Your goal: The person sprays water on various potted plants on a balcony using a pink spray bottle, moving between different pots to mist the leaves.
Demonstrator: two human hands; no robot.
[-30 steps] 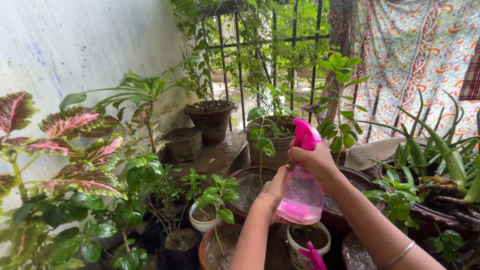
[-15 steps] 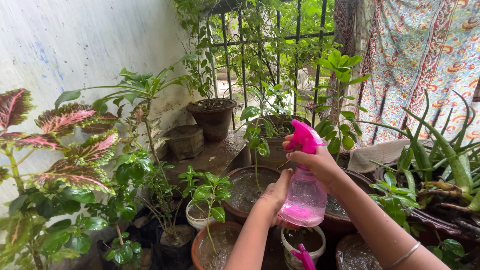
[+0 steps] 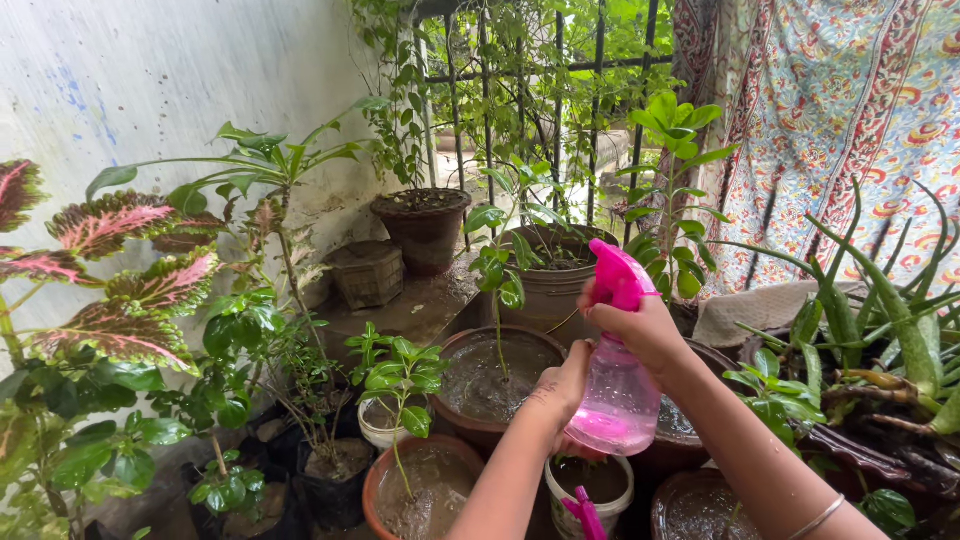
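Note:
My right hand (image 3: 640,325) grips the neck and pink trigger head of a clear pink spray bottle (image 3: 619,405), with its nozzle aimed left. My left hand (image 3: 562,392) steadies the bottle's lower body from the left side. The bottle hangs over a brown clay pot (image 3: 497,372) of wet soil with a thin leafy stem. A small white pot (image 3: 590,492) sits just below the bottle, with a pink object sticking up from it.
Many potted plants crowd the floor: a red-and-green leafed plant (image 3: 110,270) at left, a dark pot (image 3: 423,225) by the iron grille (image 3: 560,90), spiky aloe (image 3: 880,310) at right. A patterned cloth (image 3: 830,120) hangs at the back right. A stained white wall (image 3: 150,90) runs along the left.
Both hands and the spray bottle have shifted slightly right and down in view. The grip on the bottle is unchanged.

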